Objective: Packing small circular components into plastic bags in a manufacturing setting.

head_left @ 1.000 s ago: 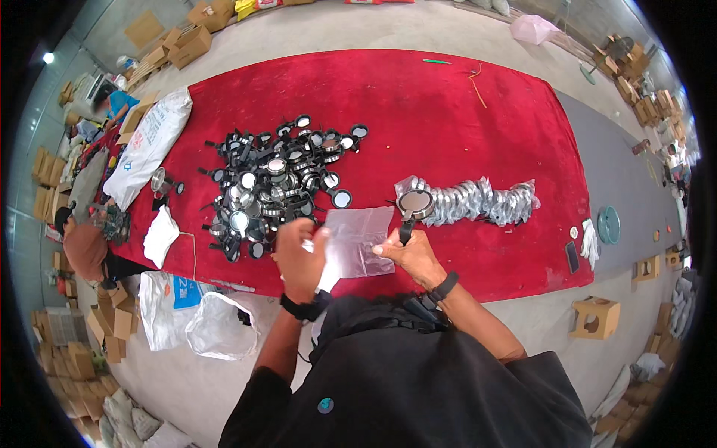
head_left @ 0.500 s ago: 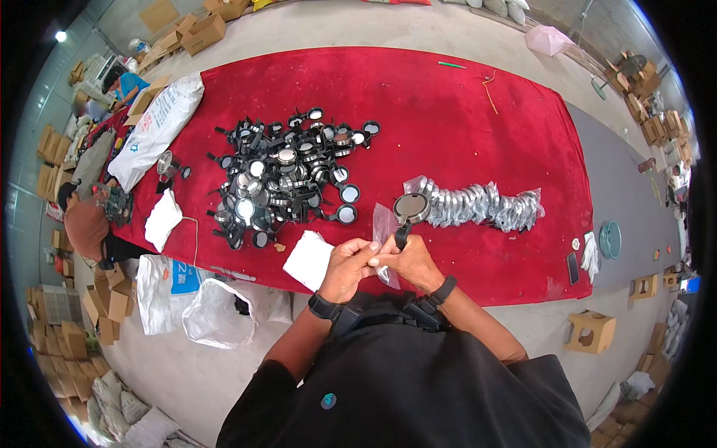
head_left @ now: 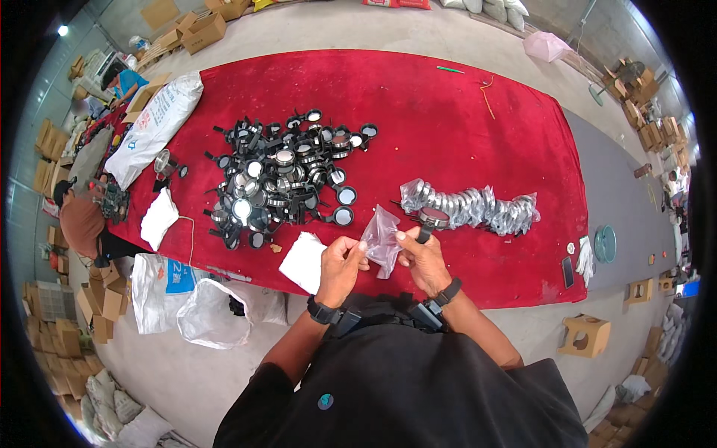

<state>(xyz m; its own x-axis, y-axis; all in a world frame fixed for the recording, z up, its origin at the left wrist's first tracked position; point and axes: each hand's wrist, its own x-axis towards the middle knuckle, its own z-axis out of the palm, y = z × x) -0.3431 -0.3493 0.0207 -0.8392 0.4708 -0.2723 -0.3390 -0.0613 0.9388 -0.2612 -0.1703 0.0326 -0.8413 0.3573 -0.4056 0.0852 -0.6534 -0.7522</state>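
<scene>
My left hand (head_left: 341, 272) pinches one side of a clear plastic bag (head_left: 382, 240). My right hand (head_left: 427, 267) has the other side between thumb and finger, so the bag is spread between them. That same right hand also grips the black stem of a round, mirror-like piece (head_left: 434, 217) with a silver rim, its head tilted above the knuckles. Beyond the hands lies a row of similar pieces in clear bags (head_left: 478, 208). A heap of unbagged round pieces with black stems (head_left: 280, 179) fills the left-centre of the red cloth. Beside my left hand sits a white stack of bags or sheets (head_left: 302, 263).
The red-covered table (head_left: 448, 112) carries a white sack (head_left: 157, 127), a white cloth (head_left: 160, 218), a phone (head_left: 568, 272) and white gloves (head_left: 585, 257). An open white bag (head_left: 215, 317) stands below the table's front edge. Other people work at far left.
My hands have moved apart, and the bag between them has been spread wider. The round piece in my right hand has tipped and shifted a little to the right.
</scene>
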